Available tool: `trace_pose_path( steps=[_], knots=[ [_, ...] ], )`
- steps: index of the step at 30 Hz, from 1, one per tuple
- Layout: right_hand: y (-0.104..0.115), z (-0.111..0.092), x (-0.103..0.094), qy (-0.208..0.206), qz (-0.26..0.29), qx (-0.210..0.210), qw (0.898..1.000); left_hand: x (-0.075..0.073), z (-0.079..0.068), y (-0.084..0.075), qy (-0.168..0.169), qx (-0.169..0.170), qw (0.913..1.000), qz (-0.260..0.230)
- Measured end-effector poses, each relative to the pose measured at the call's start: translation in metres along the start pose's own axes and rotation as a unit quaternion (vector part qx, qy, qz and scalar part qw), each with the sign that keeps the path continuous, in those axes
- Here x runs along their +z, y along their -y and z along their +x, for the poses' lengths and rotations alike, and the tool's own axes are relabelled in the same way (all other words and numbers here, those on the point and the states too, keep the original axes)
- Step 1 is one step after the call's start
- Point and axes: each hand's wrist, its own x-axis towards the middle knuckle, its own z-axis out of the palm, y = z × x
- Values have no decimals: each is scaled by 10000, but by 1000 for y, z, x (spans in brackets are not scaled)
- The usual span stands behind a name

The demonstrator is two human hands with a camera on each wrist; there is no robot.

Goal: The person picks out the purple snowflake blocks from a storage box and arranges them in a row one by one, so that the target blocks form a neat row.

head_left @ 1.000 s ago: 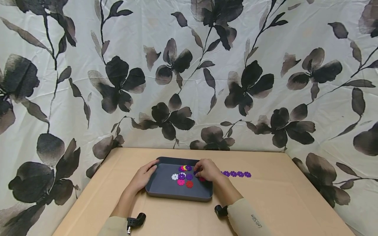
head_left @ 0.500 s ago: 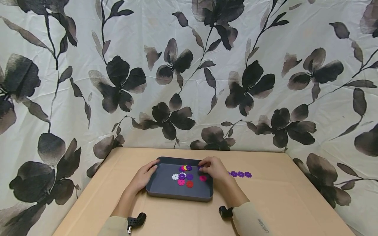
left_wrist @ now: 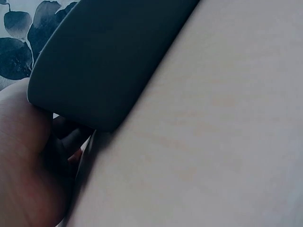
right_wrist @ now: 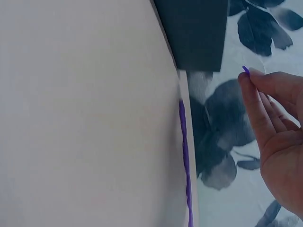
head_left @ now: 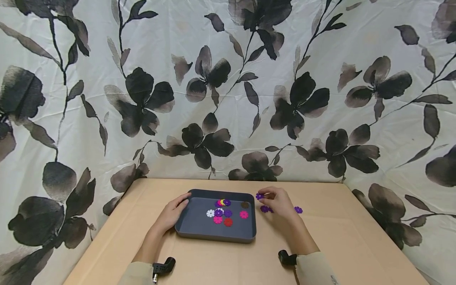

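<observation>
My right hand (head_left: 280,202) pinches a purple flower-shaped disc (head_left: 259,196) between thumb and fingertips, just past the right rim of the grey tray (head_left: 213,236). The right wrist view shows this purple disc (right_wrist: 245,70) edge-on, raised above the table. Below the hand lies a row of purple flower-shaped discs (head_left: 264,209), partly hidden behind it; a purple disc (head_left: 298,209) shows at its right end. At the tray's left side my left hand (head_left: 171,213) grips the rim, thumb on top. The left wrist view has the hand (left_wrist: 23,161) round the tray's corner, fingers partly hidden.
Inside the tray lie several flower discs, among them a white one (head_left: 210,213), a red one (head_left: 228,222), a pink one (head_left: 244,214) and a brown one (head_left: 244,205). A floral cloth (head_left: 228,99) hangs behind the tan table (head_left: 338,237).
My right hand has lifted out of the tray with the purple disc and moved right, over the row. A brown disc now shows in the tray. The left hand has stayed put.
</observation>
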Motion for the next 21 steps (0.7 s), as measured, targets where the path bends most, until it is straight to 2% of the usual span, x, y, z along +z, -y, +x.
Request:
trace_pose_path(
  steps=[5,10,16,21],
  knots=[
    [-6,-3,-13,-252,83,152,9995,0,1,0,7,41,10000,-9],
    [-11,-5,-23,-559,-25,66,9984,1,2,3,-11,6,10000,-3],
    [-16,-9,-35,-659,-116,204,9975,0,1,3,-45,-31,10000,27],
    [-23,-16,-54,-654,-169,324,9972,-1,0,1,-32,8,10000,27]
  ],
)
